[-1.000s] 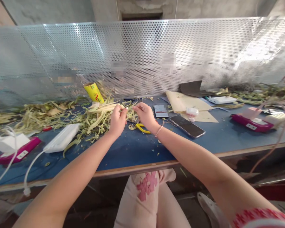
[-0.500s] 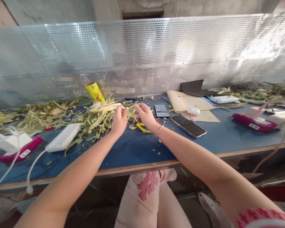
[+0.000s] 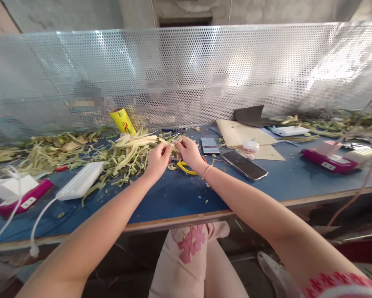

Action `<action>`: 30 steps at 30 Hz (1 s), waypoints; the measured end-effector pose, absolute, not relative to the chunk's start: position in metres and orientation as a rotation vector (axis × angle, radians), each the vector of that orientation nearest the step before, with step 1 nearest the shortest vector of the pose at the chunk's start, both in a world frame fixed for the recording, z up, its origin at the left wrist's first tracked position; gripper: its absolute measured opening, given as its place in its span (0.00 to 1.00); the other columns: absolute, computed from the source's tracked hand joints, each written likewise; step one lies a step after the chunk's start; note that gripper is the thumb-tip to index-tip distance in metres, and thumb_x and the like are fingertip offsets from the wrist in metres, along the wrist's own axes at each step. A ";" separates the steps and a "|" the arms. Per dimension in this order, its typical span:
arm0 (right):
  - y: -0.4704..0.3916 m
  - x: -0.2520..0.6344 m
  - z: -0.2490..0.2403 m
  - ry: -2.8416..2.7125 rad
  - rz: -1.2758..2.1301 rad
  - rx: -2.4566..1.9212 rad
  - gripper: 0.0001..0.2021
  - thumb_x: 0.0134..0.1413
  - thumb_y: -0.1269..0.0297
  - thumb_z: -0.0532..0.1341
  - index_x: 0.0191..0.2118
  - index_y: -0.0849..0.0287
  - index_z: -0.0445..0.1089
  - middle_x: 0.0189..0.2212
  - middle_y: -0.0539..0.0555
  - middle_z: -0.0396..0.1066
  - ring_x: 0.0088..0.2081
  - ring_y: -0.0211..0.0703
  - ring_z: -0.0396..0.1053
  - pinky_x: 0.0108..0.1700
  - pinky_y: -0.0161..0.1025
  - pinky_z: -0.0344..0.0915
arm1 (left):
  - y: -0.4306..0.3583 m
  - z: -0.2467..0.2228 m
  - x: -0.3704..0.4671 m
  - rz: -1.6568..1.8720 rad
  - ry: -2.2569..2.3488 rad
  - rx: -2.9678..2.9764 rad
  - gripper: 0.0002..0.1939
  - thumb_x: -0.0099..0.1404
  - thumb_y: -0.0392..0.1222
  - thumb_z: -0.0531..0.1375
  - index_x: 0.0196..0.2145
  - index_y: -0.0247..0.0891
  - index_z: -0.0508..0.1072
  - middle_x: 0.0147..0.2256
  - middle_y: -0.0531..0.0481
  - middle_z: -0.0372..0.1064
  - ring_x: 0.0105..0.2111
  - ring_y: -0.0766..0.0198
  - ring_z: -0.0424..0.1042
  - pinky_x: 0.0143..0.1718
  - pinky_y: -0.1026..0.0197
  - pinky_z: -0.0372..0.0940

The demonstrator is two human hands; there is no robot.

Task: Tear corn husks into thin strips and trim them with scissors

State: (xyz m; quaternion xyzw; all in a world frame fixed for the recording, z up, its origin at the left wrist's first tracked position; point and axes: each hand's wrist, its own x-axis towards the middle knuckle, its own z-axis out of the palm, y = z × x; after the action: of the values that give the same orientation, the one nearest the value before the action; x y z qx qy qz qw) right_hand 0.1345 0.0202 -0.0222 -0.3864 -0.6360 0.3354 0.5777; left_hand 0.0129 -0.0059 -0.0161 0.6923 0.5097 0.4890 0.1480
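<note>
My left hand [image 3: 159, 159] is closed in a pinch, thumb against fingers, at the right edge of a heap of pale green, partly dried plant strips [image 3: 126, 155]. My right hand [image 3: 188, 154] also pinches, its fingertips almost meeting the left ones. Between them is a thin, pale plant strip [image 3: 172, 143], mostly covered by the fingers. Under my right wrist lies a pair of yellow-handled pliers or scissors [image 3: 184, 168]; the hand hides most of the tool. A bracelet sits on that wrist.
A yellow tube [image 3: 123, 121] leans behind the heap. A white power bank [image 3: 80, 181] and a magenta power strip [image 3: 24, 198] lie left. Rightward are a small screen device [image 3: 210, 145], a phone [image 3: 244, 164], brown paper [image 3: 246, 133] and another power strip [image 3: 328, 161]. A perforated metal screen [image 3: 186, 74] stands behind.
My left hand has moved slightly right and closer to my right hand, and its thumb and fingers now come nearer the right fingertips. The view has shifted a little.
</note>
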 end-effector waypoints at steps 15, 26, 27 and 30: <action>0.020 0.138 -0.020 -1.430 0.698 -0.906 0.14 0.51 0.59 0.54 0.21 0.56 0.50 0.14 0.43 0.50 0.20 0.32 0.49 0.23 0.32 0.49 | -0.001 -0.014 0.009 1.274 1.118 1.769 0.12 0.51 0.48 0.60 0.23 0.37 0.65 0.11 0.60 0.52 0.11 0.73 0.50 0.14 0.67 0.46; 0.019 0.137 -0.015 -1.295 0.935 -0.846 0.14 0.51 0.61 0.55 0.22 0.55 0.49 0.12 0.40 0.49 0.14 0.28 0.49 0.19 0.31 0.49 | -0.002 -0.011 0.013 1.226 0.998 1.544 0.13 0.47 0.46 0.63 0.25 0.36 0.65 0.11 0.62 0.49 0.10 0.76 0.45 0.13 0.67 0.41; 0.019 0.138 -0.015 -1.312 0.931 -0.843 0.14 0.52 0.61 0.55 0.22 0.55 0.49 0.12 0.40 0.49 0.14 0.28 0.49 0.19 0.31 0.49 | -0.003 -0.011 0.013 1.216 0.997 1.533 0.13 0.47 0.46 0.63 0.26 0.37 0.65 0.11 0.62 0.49 0.10 0.75 0.45 0.13 0.67 0.42; 0.022 0.140 -0.017 -1.381 0.886 -0.840 0.13 0.52 0.61 0.54 0.22 0.55 0.49 0.12 0.40 0.50 0.14 0.29 0.50 0.20 0.31 0.50 | -0.001 -0.014 0.012 1.221 1.001 1.510 0.14 0.50 0.50 0.61 0.27 0.37 0.65 0.13 0.60 0.51 0.12 0.72 0.51 0.15 0.66 0.48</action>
State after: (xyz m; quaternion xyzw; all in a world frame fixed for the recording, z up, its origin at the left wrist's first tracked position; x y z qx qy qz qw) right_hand 0.1404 0.0225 -0.0171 -0.3628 -0.5970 0.3829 0.6045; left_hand 0.0123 -0.0014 -0.0141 0.6136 0.4068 0.4961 0.4604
